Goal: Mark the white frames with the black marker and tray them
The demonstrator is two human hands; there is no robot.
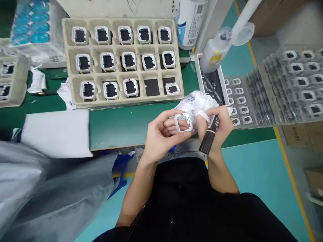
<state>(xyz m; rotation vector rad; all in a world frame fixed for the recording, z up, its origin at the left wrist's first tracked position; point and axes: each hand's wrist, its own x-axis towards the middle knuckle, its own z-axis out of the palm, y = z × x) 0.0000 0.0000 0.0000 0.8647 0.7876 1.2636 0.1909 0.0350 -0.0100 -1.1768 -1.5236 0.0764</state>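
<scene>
My left hand (160, 136) holds a white frame (177, 123) between thumb and fingers, just beside my right hand (218, 126). This right hand holds a marker (210, 137) and touches white cloth (198, 102). Ahead of my left hand, a tray (113, 23) with more frames (130, 88) lies on the desk (113, 129).

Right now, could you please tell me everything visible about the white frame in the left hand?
The frame is a white rounded square with an open middle and uneven inner edge. It looks like hard plastic or metal; which, I cannot tell. The left grip holds it tilted, thumb along its lower edge, near the front edge of the green bench; fingers show through the opening. White cloth sits close to its right; whether they touch is unclear.
</scene>
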